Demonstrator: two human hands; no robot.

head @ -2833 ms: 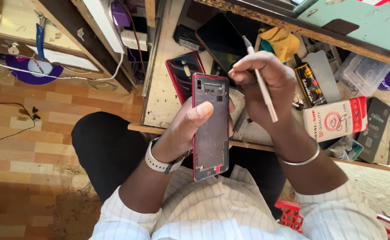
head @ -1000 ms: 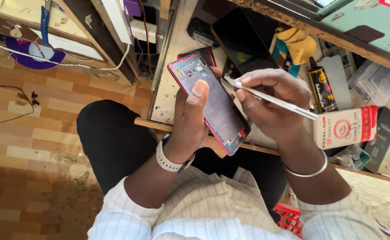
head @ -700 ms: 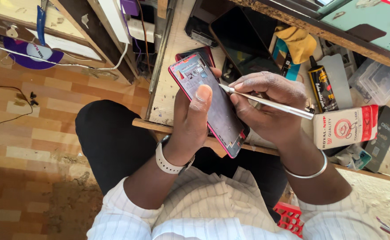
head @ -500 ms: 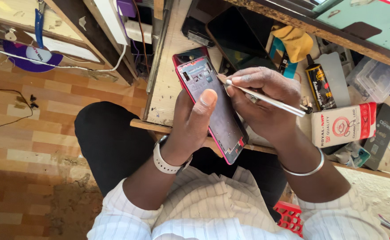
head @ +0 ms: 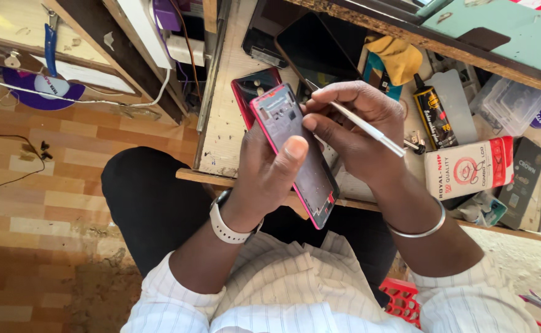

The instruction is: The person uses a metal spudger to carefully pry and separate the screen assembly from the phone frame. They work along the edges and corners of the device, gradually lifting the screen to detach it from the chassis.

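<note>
My left hand [head: 269, 176] grips a red-edged phone frame [head: 295, 151], opened side up, tilted over the front edge of the wooden workbench [head: 224, 132]. The thumb lies across its middle. My right hand [head: 353, 132] pinches a thin white metal tool [head: 369, 129], whose tip rests near the frame's upper right edge. A red phone back cover [head: 252, 86] lies on the bench just beyond the frame. A white watch is on my left wrist, a metal bangle on my right.
On the bench lie a dark phone screen [head: 316, 52], a yellow cloth [head: 400, 55], a black glue tube [head: 434, 111], a red-and-white box [head: 471, 176], a clear plastic case [head: 511, 102] and a black box [head: 526, 179]. A red crate [head: 406, 299] sits by my right knee.
The phone frame went from held upright to tilted flat over the bench edge. My right hand brought the tool's tip down onto its upper edge.
</note>
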